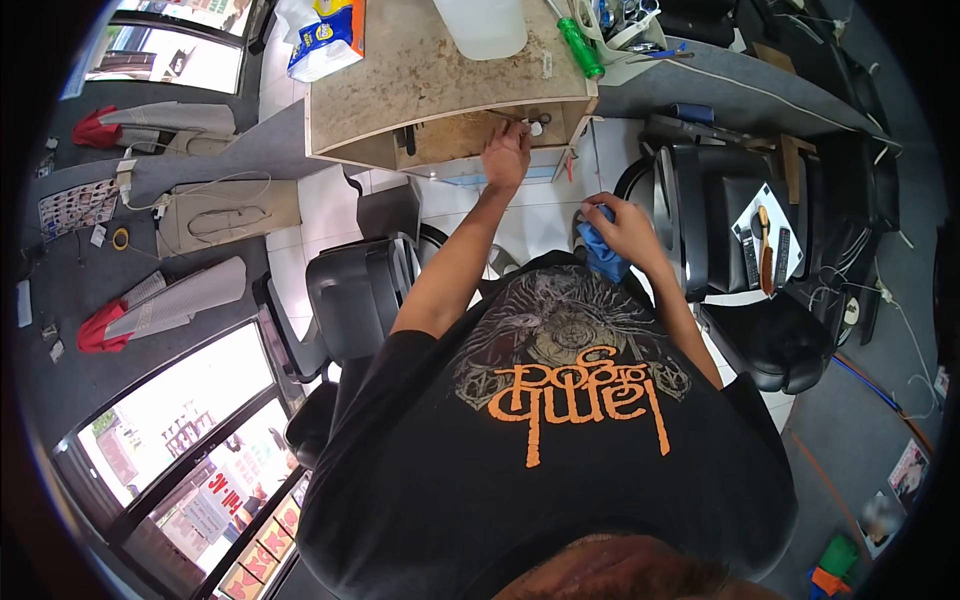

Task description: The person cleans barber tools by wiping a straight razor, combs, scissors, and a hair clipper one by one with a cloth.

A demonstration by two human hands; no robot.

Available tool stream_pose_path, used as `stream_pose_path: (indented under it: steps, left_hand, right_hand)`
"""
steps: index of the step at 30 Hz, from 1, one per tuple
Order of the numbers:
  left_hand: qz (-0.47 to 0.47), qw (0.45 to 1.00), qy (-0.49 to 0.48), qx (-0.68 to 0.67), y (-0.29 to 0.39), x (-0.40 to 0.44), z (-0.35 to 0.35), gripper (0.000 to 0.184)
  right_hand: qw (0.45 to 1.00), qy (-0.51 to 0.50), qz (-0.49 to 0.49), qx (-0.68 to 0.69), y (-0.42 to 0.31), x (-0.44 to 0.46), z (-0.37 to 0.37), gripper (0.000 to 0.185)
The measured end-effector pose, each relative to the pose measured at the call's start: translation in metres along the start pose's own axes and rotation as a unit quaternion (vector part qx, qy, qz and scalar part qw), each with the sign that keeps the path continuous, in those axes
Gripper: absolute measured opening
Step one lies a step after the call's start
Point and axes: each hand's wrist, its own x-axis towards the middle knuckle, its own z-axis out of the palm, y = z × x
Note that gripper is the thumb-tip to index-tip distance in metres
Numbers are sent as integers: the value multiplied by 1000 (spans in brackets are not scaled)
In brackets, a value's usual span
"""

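My left hand (507,155) reaches into the open front compartment (455,138) of a worn wooden cabinet. Its fingers are bent together over the compartment floor, and whatever is between them is hidden. Right beside the fingertips lie a small white object (536,129) and a dark ring-shaped handle (545,118). A slim black item (409,140) rests toward the compartment's left end. Close to my body, my right hand (625,232) is closed around a crumpled blue cloth (602,250), which hangs down below the fingers.
On the cabinet top (400,95) stand a translucent container (482,25), a blue-and-white pack (325,42) and a green-handled screwdriver (580,48). A basket of tools (628,25) is at the right corner. Black chairs (355,295) flank me; the right chair (715,215) carries a brush (767,250) and remotes.
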Motion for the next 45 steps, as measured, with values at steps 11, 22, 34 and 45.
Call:
stream_pose_path:
  steps: [11,22,34,45]
  left_hand:
    - [-53,988,48,-138,2,-66,-43,10]
    - [-297,948,-110,-30,-119,-207,-18,27]
    - [-306,947,-37,-91,-104,-177,-41,25]
    - [-257,963,-35,-80,-87,-148,-22,23]
  right_hand:
    - [999,-11,-36,9,7,24,3,37]
    - [993,-59,-102,-16,1,38,21,37]
    - [990,-77,-112,-33,-7,44,30,39]
    - [993,-80,-80,-26,-11,35,25,38]
